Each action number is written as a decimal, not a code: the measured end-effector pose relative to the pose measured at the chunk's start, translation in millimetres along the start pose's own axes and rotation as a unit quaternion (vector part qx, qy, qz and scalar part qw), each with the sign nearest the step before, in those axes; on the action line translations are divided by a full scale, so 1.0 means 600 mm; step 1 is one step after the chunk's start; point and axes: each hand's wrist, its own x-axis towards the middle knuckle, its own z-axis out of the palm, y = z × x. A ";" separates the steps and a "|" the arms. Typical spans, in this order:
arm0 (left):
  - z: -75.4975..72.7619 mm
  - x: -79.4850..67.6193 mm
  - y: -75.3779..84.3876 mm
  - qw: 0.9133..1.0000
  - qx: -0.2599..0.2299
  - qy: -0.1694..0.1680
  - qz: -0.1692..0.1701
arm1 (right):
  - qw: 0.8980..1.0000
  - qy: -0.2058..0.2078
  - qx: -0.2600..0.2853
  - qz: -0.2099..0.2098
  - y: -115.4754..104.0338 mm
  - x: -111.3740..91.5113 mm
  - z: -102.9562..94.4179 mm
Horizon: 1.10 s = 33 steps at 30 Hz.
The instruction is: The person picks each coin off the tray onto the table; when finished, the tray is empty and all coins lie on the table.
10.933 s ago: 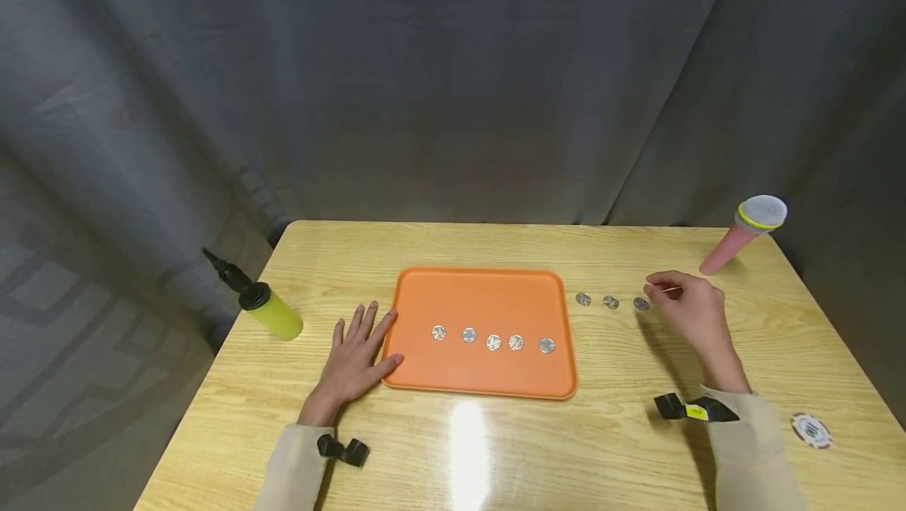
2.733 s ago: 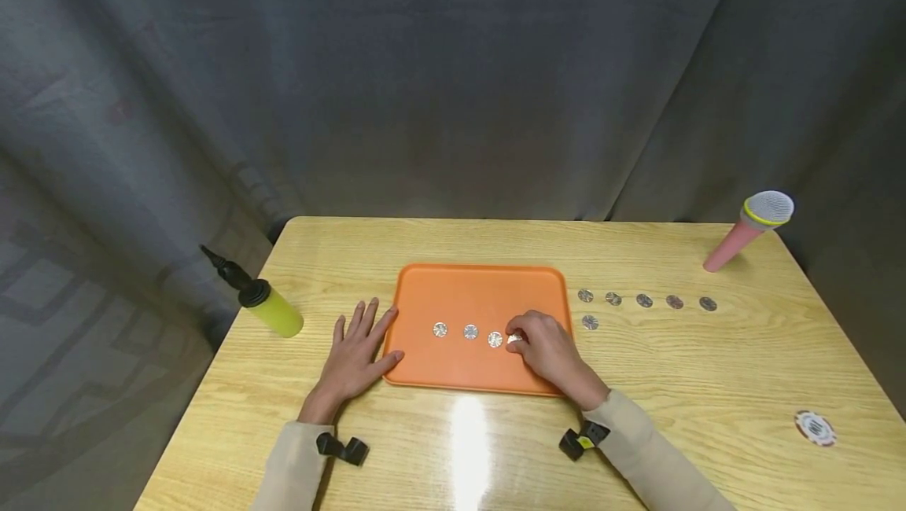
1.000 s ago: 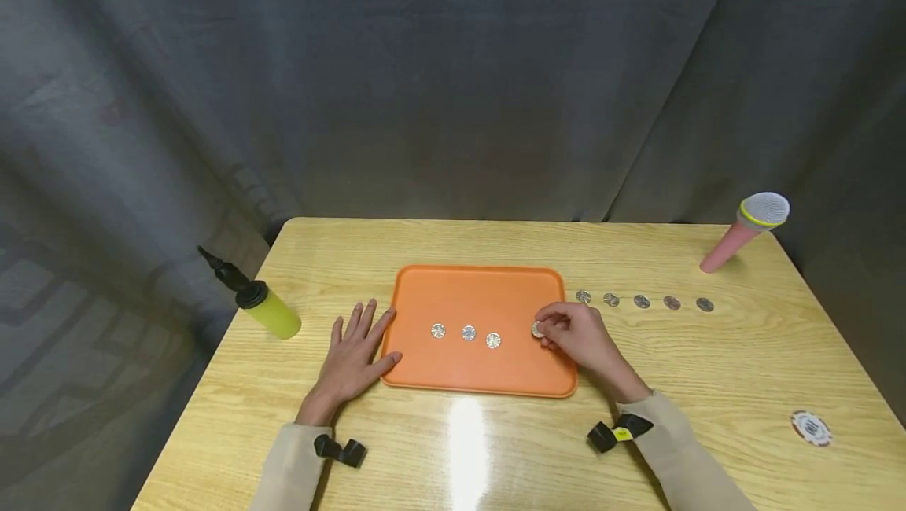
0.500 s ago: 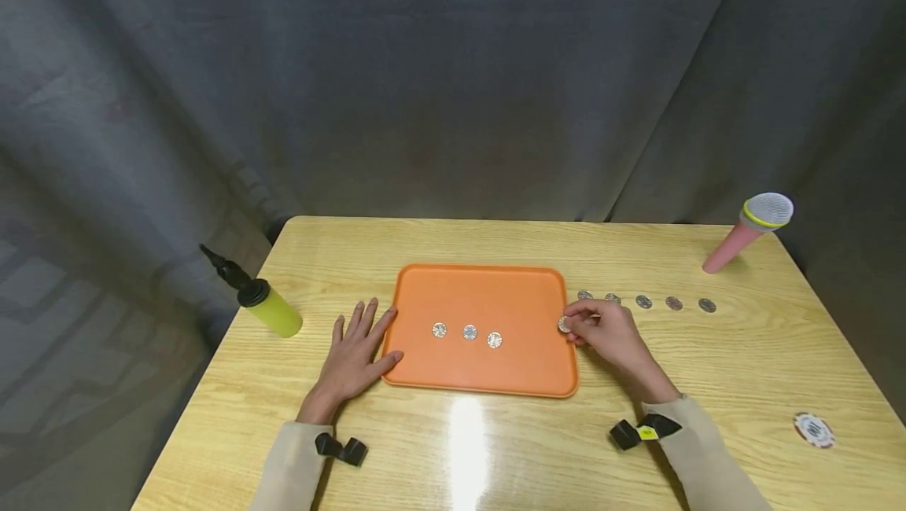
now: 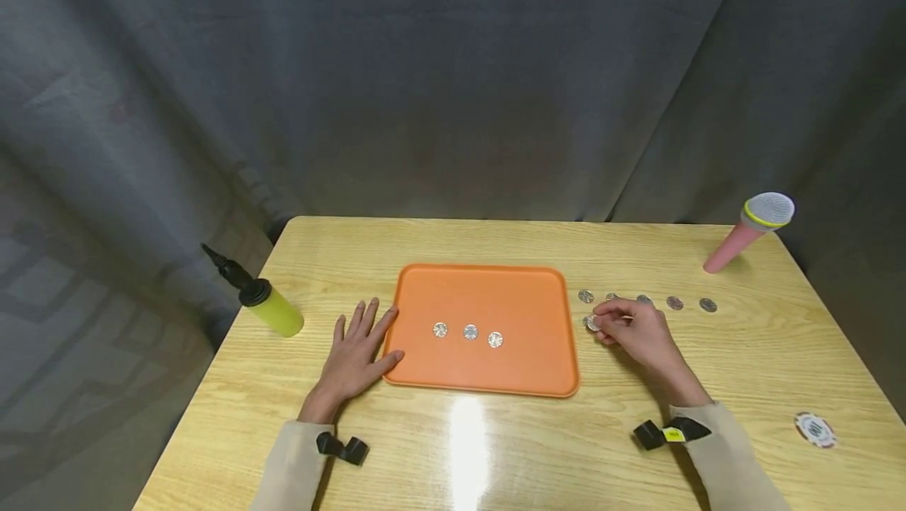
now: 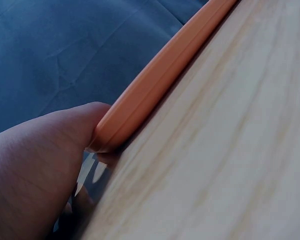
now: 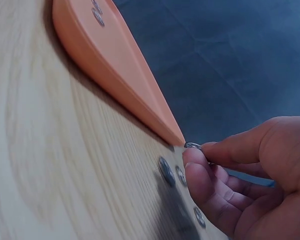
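Observation:
My right hand (image 5: 642, 336) pinches a silver coin (image 7: 193, 145) between thumb and fingertips, just right of the orange tray (image 5: 488, 291). In the right wrist view the held coin is above the table, with another coin (image 7: 166, 171) lying below it. A row of several coins runs along the table behind the hand, from a left coin (image 5: 586, 296) to a right coin (image 5: 708, 305); the fingers partly cover some. Three coins lie in the tray, one at its middle (image 5: 470, 332). My left hand (image 5: 354, 365) rests at the tray's left edge, fingers spread, thumb (image 6: 50, 135) touching the rim.
On the left side of the table lies a yellow-green hand pump (image 5: 276, 314) with a black nozzle. A pink toy microphone (image 5: 736, 244) stands at the back right. Near the right edge lies a poker chip (image 5: 815, 429). A dark curtain (image 5: 453, 102) hangs behind the table.
Coins have gone from the tray to the table, lengthening the row and starting a second one. The right hand has just carried a coin rightward over the tray's edge. The left hand stays put.

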 end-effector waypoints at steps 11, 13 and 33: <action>0.000 -0.001 0.000 1.000 -0.002 0.005 0.004 | 0.999 0.030 -0.027 0.023 0.024 -0.011 -0.028; 0.001 0.000 0.000 1.000 0.000 0.009 0.007 | 0.998 0.034 -0.039 0.027 0.030 -0.012 -0.033; 0.004 -0.001 0.000 1.000 -0.002 0.026 0.016 | 0.981 0.085 -0.173 -0.012 0.049 -0.010 -0.031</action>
